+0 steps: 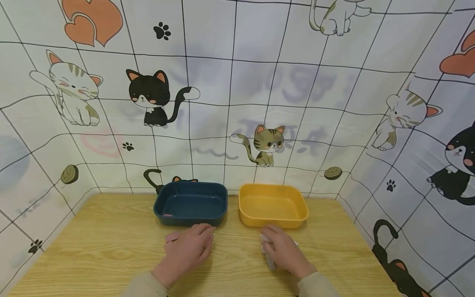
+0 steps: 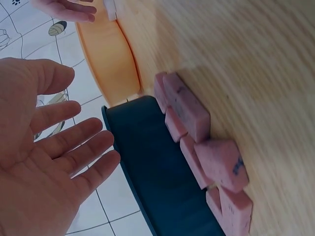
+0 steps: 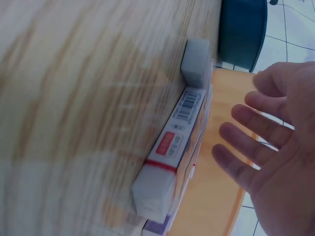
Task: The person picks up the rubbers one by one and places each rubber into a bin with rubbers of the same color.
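My left hand [image 1: 188, 249] hovers over several pink eraser-like blocks [image 2: 221, 164], some with dark marks. In the left wrist view its fingers are spread with nothing in them. The blocks lie on the table along the front of a dark blue bin [image 1: 191, 204]. My right hand [image 1: 283, 251], fingers loosely extended and holding nothing, is above white erasers [image 3: 152, 191]. One wears a paper sleeve [image 3: 177, 132] with a barcode and red print. These lie before a yellow bin [image 1: 272, 206]. In the head view the hands partly hide both groups.
A small pink piece [image 1: 168, 215] lies inside the blue bin. The two bins stand side by side at the back of the wooden table [image 1: 111, 247], close to a cloth wall [image 1: 211, 103] printed with cats. More cloth rises along both sides.
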